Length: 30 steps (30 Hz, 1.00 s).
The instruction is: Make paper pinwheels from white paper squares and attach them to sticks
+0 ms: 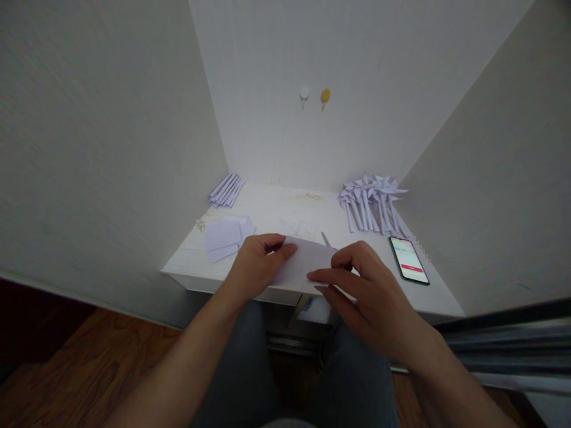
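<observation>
A folded white sheet of paper (307,261) lies at the front edge of the small white table (276,214). My left hand (256,261) grips its left end, thumb on top and fingers curled around it. My right hand (361,285) presses on the sheet's right side with fingers bent, fingertips flat on the paper. A thin grey blade-like tool (326,239) pokes out just behind the sheet; its type is unclear.
A pile of cut paper pieces (225,236) lies left of my hands. Rolled paper strips (226,190) sit at the back left, a heap of folded paper pinwheels (372,205) at the back right. A lit phone (409,260) lies at the right. Walls enclose the table on three sides.
</observation>
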{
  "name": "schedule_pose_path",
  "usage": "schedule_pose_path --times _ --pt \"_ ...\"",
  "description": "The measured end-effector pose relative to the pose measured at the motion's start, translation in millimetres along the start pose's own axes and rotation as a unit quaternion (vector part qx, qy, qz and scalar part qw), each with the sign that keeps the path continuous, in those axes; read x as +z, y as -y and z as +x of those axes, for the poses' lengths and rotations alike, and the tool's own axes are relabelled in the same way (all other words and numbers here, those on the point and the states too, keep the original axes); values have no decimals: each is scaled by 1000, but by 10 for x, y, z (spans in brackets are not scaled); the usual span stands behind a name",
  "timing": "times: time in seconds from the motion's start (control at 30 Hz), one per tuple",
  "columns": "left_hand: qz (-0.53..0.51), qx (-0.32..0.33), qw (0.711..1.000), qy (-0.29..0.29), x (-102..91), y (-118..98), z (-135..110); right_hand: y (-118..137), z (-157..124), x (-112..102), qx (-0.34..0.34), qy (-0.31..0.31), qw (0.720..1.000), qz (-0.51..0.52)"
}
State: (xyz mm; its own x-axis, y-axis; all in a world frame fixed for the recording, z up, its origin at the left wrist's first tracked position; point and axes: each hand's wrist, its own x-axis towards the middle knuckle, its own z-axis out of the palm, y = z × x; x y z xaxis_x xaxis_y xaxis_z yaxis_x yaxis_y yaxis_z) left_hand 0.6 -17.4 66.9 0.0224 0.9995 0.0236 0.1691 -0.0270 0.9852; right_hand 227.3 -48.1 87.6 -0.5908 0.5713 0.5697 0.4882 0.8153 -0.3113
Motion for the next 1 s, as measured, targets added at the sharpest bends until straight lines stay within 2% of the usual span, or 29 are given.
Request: schedule_pose_path --times 0.1,0.23,0.4,0.47,0.6,0.7,1.0 --pt "55 33 998 28 -9 -19 -4 -4 42 -70 -4 -8 1000 0" --pt "63 57 994 67 -10 -80 -47 -41 107 -56 9 -23 998 51" --pt "30 62 984 165 8 -200 -152 -64 138 44 123 -59 981 138" --pt "18 61 980 186 10 -218 -171 -65 125 80 155 -77 973 150" --pt "7 58 979 197 -3 -204 -172 -74 91 138 133 -97 975 149" --pt "2 50 976 210 -8 -188 -169 -85 80 160 121 -89 976 156" --pt "29 66 971 229 7 -148 -157 -75 98 129 168 -19 964 204"
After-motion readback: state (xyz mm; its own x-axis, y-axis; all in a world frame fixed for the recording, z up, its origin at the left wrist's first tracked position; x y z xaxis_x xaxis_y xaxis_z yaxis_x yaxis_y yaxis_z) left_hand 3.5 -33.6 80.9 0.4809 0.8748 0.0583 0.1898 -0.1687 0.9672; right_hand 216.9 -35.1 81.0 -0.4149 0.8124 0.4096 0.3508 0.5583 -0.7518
